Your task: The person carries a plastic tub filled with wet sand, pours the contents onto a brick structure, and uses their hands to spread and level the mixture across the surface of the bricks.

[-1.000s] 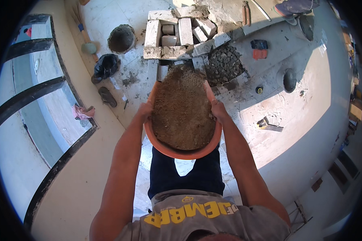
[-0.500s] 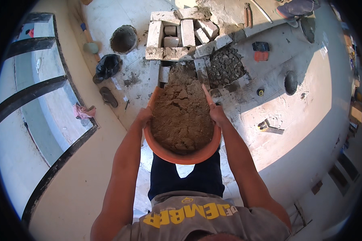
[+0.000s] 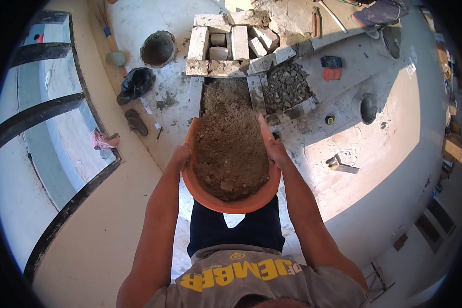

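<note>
Both my hands carry a wide orange scoop pan (image 3: 232,206), open at its far side and tilted away from me. My left hand (image 3: 180,156) is closed on its left rim, and my right hand (image 3: 277,153) on its right rim. Brown, crumbly soil or sand (image 3: 231,159) covers the pan's floor and runs over the front lip. Beyond the lip, similar loose material (image 3: 227,96) fills the channel between two rows of pale blocks (image 3: 256,95). My fingers are partly hidden by the rim.
Pale blocks (image 3: 239,43) form a low structure ahead, with rubble (image 3: 288,86) to its right. Round concrete pots (image 3: 158,50) stand left and right. A black bag (image 3: 137,84), a sandal (image 3: 136,123) and a trowel-like tool (image 3: 342,165) lie around. Another person's shoe (image 3: 362,18) shows far right.
Material has slid out of the pan's front into the block channel, covering more of it. The load's surface looks looser and lower. Both hands keep their hold, with the pan slightly nearer me.
</note>
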A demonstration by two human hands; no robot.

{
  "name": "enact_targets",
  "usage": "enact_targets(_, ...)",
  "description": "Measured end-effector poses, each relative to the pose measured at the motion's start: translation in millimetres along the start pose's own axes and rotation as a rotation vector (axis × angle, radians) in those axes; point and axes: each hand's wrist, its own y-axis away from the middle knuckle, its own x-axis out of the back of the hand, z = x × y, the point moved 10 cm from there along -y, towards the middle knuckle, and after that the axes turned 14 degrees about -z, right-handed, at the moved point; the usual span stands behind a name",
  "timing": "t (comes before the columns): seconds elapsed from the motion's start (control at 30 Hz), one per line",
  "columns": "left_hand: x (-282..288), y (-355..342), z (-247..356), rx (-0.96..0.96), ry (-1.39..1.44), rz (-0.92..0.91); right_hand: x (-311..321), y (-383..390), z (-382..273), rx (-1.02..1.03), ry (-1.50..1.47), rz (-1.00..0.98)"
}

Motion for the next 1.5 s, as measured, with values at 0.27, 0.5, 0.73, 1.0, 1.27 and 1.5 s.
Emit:
enact_targets(0.27, 26, -3, -9, 0.034, 0.049, 0.013, -17, 0, -9, 0.066, -0.084, -0.098)
enact_targets(0.5, 17, -2, -12, 0.048, 0.046, 0.015, -11, 7, 1, 0.019, -0.163, -0.052)
enact_targets(0.73, -5, 1, 9, 0.019, 0.001, 0.022, 10, 7, 9, 0.077, -0.125, 0.034)
enact_targets(1.0, 14, -13, 20, 0.024, -0.023, 0.021, 4, 5, -12, 0.046, -0.221, -0.017)
enact_targets(1.27, 32, -18, 51, 0.014, -0.058, 0.014, 8, -13, -45, 0.034, -0.177, -0.112)
enact_targets(1.5, 37, -26, 50, 0.043, 0.042, 0.028, 2, -20, -47, 0.014, -0.151, -0.130)
